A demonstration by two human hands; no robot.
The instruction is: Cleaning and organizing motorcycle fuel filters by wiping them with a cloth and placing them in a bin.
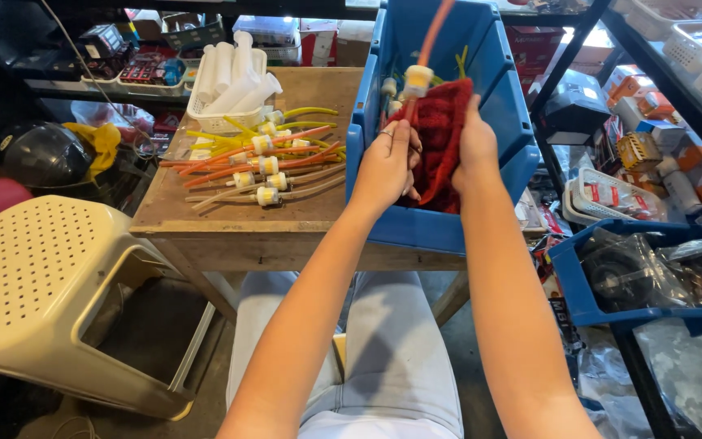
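Both hands, left hand (385,167) and right hand (476,150), clamp a red cloth (440,138) around an orange hose (435,32) inside the blue bin (416,223).

Both hands grip red cloth (440,142) over blue bin (432,223); orange hose (434,32) upright; hoses (274,158) on table (229,223).

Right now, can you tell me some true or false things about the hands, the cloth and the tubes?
1. Both hands hold a red cloth. True.
2. The left hand is empty. False: it pinches the cloth and an orange tube.
3. The hands are over a green bin. False: the bin is blue.
4. More tubes lie on the wooden table. True.
5. The right hand grips the cloth. True.
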